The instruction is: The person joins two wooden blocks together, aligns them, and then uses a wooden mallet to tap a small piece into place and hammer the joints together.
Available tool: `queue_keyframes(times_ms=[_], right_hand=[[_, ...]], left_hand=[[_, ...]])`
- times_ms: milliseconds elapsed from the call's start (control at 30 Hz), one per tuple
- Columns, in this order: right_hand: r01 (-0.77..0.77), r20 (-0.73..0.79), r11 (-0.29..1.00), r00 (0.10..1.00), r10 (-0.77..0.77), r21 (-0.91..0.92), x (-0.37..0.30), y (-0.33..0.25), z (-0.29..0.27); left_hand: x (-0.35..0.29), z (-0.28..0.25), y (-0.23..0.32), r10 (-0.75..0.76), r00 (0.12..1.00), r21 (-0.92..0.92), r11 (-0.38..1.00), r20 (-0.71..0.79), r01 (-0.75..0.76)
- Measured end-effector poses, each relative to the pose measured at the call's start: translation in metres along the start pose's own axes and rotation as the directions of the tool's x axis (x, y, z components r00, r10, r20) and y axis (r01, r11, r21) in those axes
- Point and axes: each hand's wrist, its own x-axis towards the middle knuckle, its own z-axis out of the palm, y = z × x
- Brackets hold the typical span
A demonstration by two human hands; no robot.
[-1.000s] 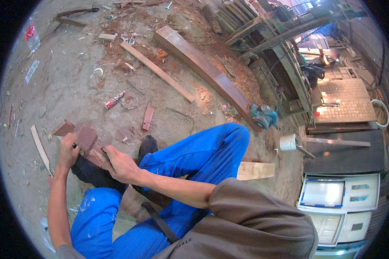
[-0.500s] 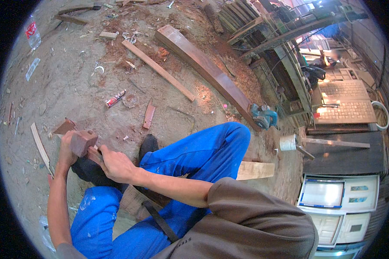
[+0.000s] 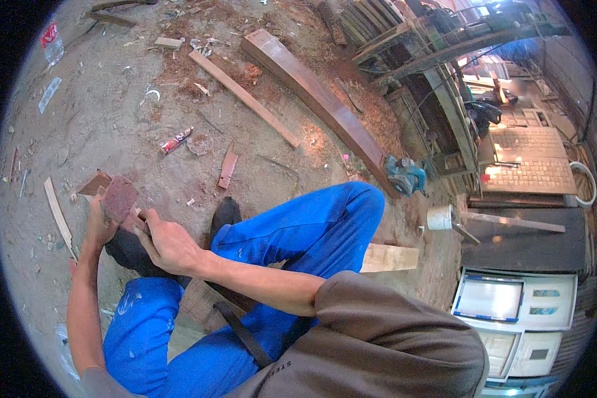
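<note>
At the left, over my dark shoe [image 3: 136, 253], my left hand [image 3: 97, 222] is closed round a reddish-brown wooden block [image 3: 120, 198], whose rough, speckled face is turned up. A brown flat wood piece [image 3: 97, 184] sticks out just beyond the block; whether the two are joined I cannot tell. My right hand [image 3: 172, 247] is closed close against the block's near edge. Something small and pale shows at its fingertips, too small to name.
On the dirt floor lie a long dark beam [image 3: 312, 93], a thin plank [image 3: 245, 98], a short wood scrap [image 3: 227, 169], a red tube [image 3: 177, 140] and a teal power tool [image 3: 405, 177] at the beam's end. A white bucket [image 3: 440, 217] stands to the right. Further off, a person [image 3: 501, 93] is partly visible.
The block has tilted in my left hand, so its broad speckled face now shows. My right hand has shifted slightly down, and the whole view has moved a little.
</note>
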Motion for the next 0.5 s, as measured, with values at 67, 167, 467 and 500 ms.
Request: queue_keyframes(times_ms=[67,167,467,500], right_hand=[[0.015,0.003,0.999,1.0,-0.015,-0.03,-0.001,0.006,0.004],[-0.036,0.058,0.988,0.997,0.045,-0.148,0.002,0.026,0.002],[0.051,0.035,0.987,0.998,-0.047,-0.152,0.021,0.013,-0.005],[-0.035,0.139,0.973,0.988,0.069,-0.23,0.024,0.013,-0.006]], left_hand=[[-0.009,0.016,-0.015,-0.302,0.952,-0.509,0.814,0.041,0.28],[0.008,0.0,0.011,-0.141,0.985,-0.166,0.974,0.1,0.156],[0.008,-0.007,0.021,-0.146,0.989,-0.113,0.983,-0.017,0.143],[0.014,-0.014,0.033,-0.108,0.994,-0.041,0.993,-0.017,0.107]])
